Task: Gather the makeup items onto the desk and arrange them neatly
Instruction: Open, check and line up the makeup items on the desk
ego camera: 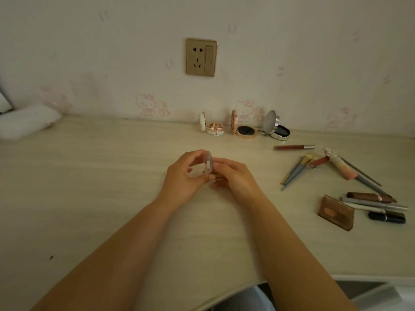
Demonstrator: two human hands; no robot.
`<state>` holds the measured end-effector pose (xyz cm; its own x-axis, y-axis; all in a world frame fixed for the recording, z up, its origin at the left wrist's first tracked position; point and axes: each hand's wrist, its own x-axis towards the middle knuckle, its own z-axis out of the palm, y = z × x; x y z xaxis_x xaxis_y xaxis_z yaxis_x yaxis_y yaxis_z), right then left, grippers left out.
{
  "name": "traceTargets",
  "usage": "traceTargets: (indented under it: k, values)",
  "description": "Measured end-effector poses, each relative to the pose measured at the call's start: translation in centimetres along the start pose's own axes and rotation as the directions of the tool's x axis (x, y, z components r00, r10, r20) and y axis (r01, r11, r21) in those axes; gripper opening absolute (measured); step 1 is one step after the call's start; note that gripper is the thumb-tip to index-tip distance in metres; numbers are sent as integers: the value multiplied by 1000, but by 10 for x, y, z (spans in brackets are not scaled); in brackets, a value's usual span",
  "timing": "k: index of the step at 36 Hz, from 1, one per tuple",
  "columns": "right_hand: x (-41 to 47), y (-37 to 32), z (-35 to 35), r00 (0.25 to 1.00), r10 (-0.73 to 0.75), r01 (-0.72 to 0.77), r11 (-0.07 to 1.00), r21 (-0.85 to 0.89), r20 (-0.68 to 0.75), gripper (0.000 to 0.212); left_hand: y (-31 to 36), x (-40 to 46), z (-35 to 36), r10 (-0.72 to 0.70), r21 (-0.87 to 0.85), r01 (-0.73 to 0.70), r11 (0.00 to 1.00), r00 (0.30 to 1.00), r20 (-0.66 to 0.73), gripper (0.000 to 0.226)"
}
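Note:
Both hands meet over the middle of the pale wooden desk (112, 198). My left hand (184, 176) grips a small clear plastic case (207, 163) held on edge, and my right hand (233, 176) touches its right side with the fingertips. Three open compacts stand along the wall: a white and rose one (214, 129), a gold one (244, 131) and a silver one (278, 130). To the right lie a lip gloss tube (294, 147), several pencils and tubes (314, 167), a brown palette (336, 212) and a dark lipstick (387, 217).
A gold wall socket (201, 57) sits above the desk. White cloth (27, 124) lies at the far left corner. The desk's front edge curves near my right forearm, with a grey surface (370, 292) below it.

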<state>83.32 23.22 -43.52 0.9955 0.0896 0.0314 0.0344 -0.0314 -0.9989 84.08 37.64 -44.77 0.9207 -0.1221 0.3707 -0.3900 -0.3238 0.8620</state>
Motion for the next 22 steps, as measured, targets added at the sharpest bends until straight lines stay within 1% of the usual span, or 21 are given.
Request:
traceTargets:
  k: [8, 13, 19, 22]
  values:
    - [-5, 0, 1, 1000, -5, 5, 1000, 21, 14, 23, 2, -4, -1, 24, 2, -25, 1000, 999, 23, 54]
    - [-7, -1, 2, 1000, -6, 6, 1000, 6, 4, 21, 2, -5, -2, 56, 67, -58, 996, 998, 31, 52]
    - [-6, -1, 7, 1000, -17, 15, 996, -92, -19, 27, 0, -4, -2, 126, 183, -132, 974, 991, 44, 45]
    - [-4, 1, 7, 999, -30, 26, 984, -179, -20, 26, 1, -4, 0, 142, 231, -145, 962, 989, 31, 41]
